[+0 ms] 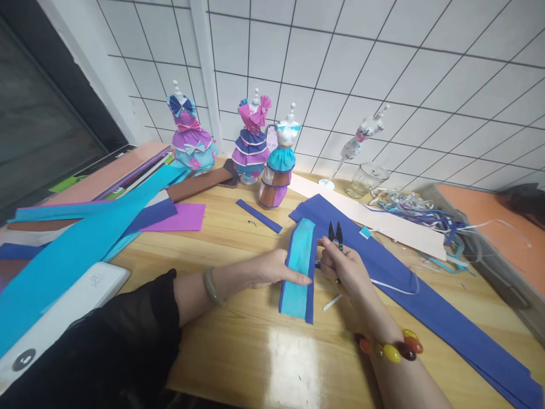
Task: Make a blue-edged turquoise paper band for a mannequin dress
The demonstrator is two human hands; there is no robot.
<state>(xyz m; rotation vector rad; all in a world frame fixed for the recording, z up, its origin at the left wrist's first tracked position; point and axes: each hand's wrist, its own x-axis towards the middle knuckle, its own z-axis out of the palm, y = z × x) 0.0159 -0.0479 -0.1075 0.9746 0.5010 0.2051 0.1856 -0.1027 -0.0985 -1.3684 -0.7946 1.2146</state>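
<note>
My left hand (pixel 272 270) is closed on a turquoise strip (pixel 298 255) edged in dark blue, its thumb lying across the front and its other fingers hidden behind. In my right hand (pixel 344 266) is a pair of small thread snips (pixel 335 232), its two dark blades apart and pointing up and away from me. The tips of my right thumb and forefinger are close to the strip's right edge. Under and beyond my right hand lies a long dark blue crepe paper piece (pixel 392 278). A short white scrap (pixel 332 302) rests just below the hands.
Several dress-form dolls, one in a turquoise, brown and purple dress (pixel 279 176), stand along the tiled wall. A bare form (pixel 357 142) leans beside a glass jar (pixel 367 179). Coloured paper strips (pixel 97 221) and a white device (pixel 100 281) lie left, ribbon scraps (pixel 404 204) right.
</note>
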